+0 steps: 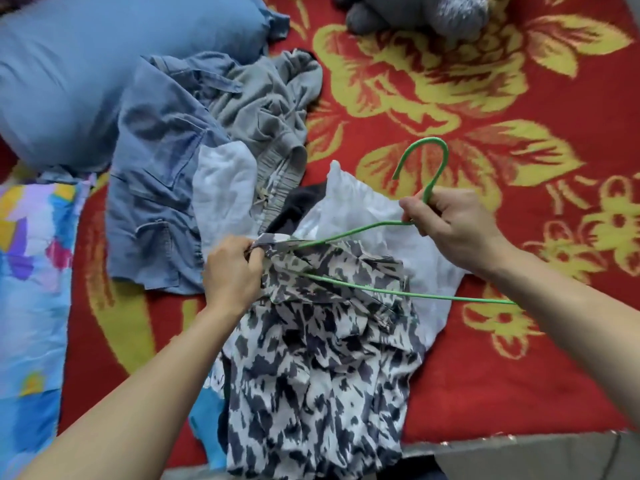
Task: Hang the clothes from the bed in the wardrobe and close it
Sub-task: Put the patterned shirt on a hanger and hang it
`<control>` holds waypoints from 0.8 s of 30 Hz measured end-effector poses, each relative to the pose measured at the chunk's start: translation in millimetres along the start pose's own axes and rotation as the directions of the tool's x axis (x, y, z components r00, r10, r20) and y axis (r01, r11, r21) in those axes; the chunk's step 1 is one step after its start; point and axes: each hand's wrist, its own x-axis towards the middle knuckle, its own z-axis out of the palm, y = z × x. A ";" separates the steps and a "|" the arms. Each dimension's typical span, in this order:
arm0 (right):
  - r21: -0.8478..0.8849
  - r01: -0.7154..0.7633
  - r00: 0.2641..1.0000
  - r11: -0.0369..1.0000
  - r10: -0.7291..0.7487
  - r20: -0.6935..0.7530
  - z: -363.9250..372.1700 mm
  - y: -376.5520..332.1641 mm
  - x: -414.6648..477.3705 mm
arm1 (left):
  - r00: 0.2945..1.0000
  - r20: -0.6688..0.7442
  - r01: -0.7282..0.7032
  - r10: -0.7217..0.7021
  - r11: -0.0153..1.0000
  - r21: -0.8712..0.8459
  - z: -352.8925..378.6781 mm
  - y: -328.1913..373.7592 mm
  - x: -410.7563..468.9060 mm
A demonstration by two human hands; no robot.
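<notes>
Clothes (173, 188) lie on the bed (519, 358) (pillow (86, 64) left, toy (415, 12) behind).

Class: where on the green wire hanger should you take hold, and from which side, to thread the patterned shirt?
Grip the green wire hanger at its neck, just below the hook, coming from the right as the right hand does. Both arms meet there, so it steers the frame, and the left end is inside the patterned shirt.

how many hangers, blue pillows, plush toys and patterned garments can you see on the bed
green hanger: 1
blue pillow: 1
grey plush toy: 1
black-and-white patterned garment: 1
total: 4
</notes>
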 end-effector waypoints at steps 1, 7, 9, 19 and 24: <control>0.013 0.005 1.000 1.000 -0.005 -0.001 11.5 -1.6 3.5 | 1.000 0.011 -0.029 0.030 1.000 -0.005 0.0 -1.2 -2.8; 0.308 -0.220 0.960 0.926 0.148 0.240 99.2 -26.9 18.3 | 0.989 0.078 -0.101 0.123 0.966 -0.238 -1.8 -0.2 -17.5; 0.382 -0.321 0.925 0.867 0.200 0.324 116.4 -38.4 16.8 | 0.989 0.118 -0.049 0.087 0.954 -0.297 -2.3 -4.2 -20.6; -0.103 -0.447 0.631 0.888 0.395 0.668 138.1 14.2 3.2 | 0.975 0.206 -0.040 0.083 0.977 -0.208 -9.3 -44.0 -36.9; -0.335 -0.166 0.588 0.927 0.366 0.721 172.9 23.8 -18.7 | 0.957 0.242 -0.072 0.157 0.943 -0.326 -24.6 -41.3 -48.2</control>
